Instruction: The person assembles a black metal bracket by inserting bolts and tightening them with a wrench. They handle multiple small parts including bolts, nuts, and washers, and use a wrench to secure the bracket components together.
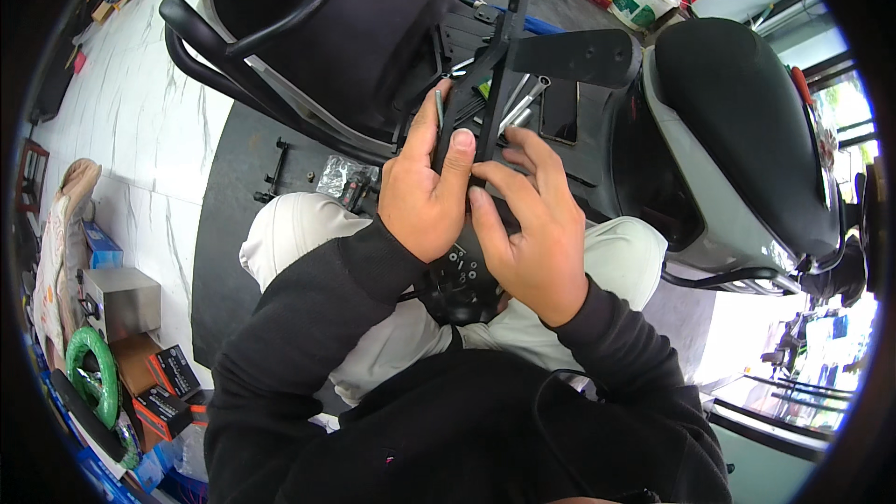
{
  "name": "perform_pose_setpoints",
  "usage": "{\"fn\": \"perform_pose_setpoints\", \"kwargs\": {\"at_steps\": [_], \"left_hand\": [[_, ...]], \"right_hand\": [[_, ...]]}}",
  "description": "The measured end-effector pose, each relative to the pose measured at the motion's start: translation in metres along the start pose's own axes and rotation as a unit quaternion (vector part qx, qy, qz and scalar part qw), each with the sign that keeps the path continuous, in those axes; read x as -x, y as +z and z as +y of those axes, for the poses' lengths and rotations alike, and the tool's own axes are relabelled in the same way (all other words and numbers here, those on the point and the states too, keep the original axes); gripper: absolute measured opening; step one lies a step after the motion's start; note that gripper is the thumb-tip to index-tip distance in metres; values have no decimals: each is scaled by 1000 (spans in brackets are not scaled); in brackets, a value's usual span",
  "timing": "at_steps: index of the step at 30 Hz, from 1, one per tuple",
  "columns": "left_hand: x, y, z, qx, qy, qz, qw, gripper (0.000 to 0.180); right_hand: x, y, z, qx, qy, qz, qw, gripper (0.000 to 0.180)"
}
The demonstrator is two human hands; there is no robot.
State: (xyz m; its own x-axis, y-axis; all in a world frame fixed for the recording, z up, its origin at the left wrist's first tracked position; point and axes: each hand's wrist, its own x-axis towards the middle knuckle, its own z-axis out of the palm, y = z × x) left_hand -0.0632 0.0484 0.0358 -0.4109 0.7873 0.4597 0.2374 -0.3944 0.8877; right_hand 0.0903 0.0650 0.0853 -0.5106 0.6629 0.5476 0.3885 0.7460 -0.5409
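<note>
Hidden, cut off or too small: bracket's lower end, scooter's top, loose hardware.
Your left hand covers the lower part of the black bracket, its lower fingers out of sight; your right hand is a bit soft at the fingers, exact contact unclear. Small metal parts between your legs: too tiny to sort. Contents of the clear plastic bag can't be made out. Top edge crops the black scooter body; lower edge crops your black sweater.
</note>
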Motion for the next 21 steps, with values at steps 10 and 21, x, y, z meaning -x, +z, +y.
{"fn": "perform_pose_setpoints", "kwargs": {"at_steps": [10, 21], "left_hand": [[5, 5, 29, 104, -112, -59, 987, 57], [7, 34, 48, -142, -98, -233, 957, 65]], "right_hand": [[-16, 18, 38, -603, 320, -30, 730, 57], [-2, 29, 67, -702, 349, 44, 620, 35]]}}
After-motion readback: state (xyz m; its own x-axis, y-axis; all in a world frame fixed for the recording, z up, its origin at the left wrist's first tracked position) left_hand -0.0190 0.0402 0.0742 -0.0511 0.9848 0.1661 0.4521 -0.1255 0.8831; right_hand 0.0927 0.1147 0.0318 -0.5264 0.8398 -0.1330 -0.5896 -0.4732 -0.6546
